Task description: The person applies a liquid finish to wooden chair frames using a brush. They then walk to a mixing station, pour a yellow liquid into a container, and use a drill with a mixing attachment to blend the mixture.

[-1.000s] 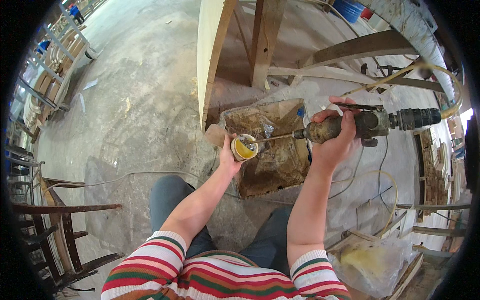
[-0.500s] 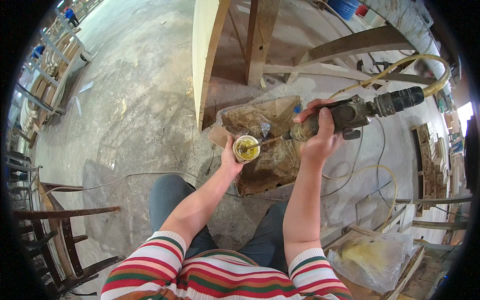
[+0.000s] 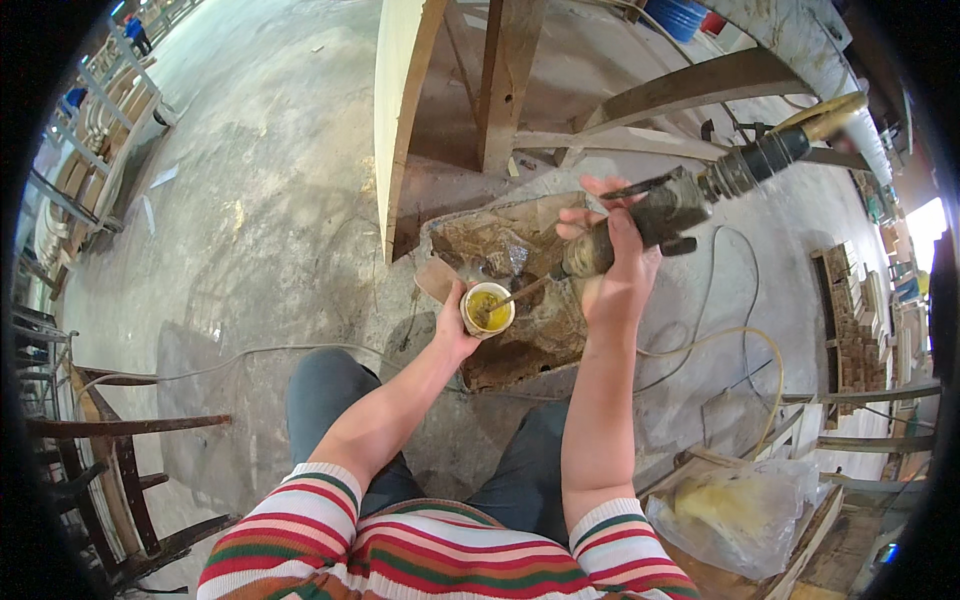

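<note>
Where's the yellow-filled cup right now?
Near the middle of the head view, the left hand holds the cup over the left side of the brown tray, with a thin rod dipping in.

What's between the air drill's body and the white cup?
A thin rod, running from the air drill into the yellow contents of the white cup. Behind it: the brown bin. Shows in the head view.

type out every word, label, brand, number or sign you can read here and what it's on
No readable text anywhere in this view.
Power tool in the right hand: no legible marking.
Cup in the left hand: no legible lettering.
Clear plastic bag: none legible.
Blue drum: too small to tell.
</note>
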A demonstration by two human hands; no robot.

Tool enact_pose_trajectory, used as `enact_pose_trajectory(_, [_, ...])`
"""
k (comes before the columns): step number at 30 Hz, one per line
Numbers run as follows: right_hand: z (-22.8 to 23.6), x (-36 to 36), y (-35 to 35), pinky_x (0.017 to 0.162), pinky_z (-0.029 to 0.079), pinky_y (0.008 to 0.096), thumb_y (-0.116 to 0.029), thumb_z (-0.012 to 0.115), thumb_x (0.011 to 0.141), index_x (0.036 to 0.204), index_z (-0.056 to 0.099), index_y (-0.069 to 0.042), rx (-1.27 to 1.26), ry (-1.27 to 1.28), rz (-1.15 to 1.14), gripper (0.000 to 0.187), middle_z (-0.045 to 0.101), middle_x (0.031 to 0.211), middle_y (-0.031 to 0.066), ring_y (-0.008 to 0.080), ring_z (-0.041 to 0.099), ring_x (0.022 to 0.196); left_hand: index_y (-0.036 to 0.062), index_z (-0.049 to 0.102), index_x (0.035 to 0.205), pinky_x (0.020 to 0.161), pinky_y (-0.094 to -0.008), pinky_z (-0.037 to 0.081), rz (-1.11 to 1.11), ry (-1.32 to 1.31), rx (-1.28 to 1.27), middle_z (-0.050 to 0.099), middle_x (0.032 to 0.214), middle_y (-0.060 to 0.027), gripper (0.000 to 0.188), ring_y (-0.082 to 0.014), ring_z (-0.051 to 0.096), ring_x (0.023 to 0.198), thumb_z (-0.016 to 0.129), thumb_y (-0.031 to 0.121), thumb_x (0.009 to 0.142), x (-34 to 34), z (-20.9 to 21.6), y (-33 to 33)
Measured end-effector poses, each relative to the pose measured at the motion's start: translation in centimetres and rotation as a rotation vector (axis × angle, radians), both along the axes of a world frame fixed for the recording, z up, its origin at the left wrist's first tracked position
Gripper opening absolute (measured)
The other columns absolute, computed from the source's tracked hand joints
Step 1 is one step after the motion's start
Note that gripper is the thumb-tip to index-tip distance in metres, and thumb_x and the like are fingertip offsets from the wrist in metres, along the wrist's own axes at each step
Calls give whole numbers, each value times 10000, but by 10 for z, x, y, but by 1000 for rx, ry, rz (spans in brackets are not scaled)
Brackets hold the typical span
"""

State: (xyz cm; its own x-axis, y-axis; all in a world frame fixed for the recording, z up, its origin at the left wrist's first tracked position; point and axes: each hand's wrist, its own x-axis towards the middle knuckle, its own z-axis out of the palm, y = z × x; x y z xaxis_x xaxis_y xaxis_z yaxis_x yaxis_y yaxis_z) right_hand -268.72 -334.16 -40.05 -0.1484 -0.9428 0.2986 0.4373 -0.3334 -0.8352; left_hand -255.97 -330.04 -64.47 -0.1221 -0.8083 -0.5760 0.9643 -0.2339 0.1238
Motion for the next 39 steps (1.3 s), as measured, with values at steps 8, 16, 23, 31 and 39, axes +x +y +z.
enact_pose_trajectory(8, [-24, -20, -5, 445, 412, 327, -409, 468, 852, 953, 507, 43, -3, -290, 30, 465, 518, 683, 116, 200, 500, 516, 108, 528, 1045, 896, -488, 408, 32, -56, -30, 567, 1083, -70, 351, -262, 518, 1033, 380, 399, 916, -1, 3, 2])
enact_pose_trajectory(16, [-29, -4, 7, 492, 401, 325, -728, 435, 717, 909, 475, -45, -25, -83, 126, 711, 490, 616, 88, 202, 470, 509, 95, 529, 991, 839, -413, 451, 79, -216, 93, 589, 993, -54, 278, -230, 553, 945, 398, 329, 920, -9, 6, 4])
enact_pose_trajectory(23, [-21, 1, 11, 544, 420, 316, -618, 527, 748, 959, 474, -14, -107, 17, 170, 642, 529, 683, 102, 201, 503, 556, 95, 512, 1036, 834, -444, 451, 8, -194, 68, 568, 1027, -69, 314, -256, 539, 971, 387, 358, 919, -2, 6, 4])
enact_pose_trajectory(31, [-18, 6, 16, 587, 420, 321, -630, 507, 752, 939, 470, -11, -84, -34, 189, 648, 525, 693, 107, 206, 511, 600, 93, 486, 1120, 861, -542, 406, 38, -97, 56, 502, 1172, -116, 417, -321, 502, 1035, 373, 433, 907, 5, 0, 1])
enact_pose_trajectory(39, [-9, 1, 20, 488, 402, 324, -797, 381, 675, 811, 472, -18, -50, -6, 103, 795, 491, 567, 99, 223, 477, 484, 79, 537, 968, 816, -422, 462, -9, -139, 46, 589, 981, -59, 294, -228, 560, 926, 421, 343, 909, -3, 3, 10])
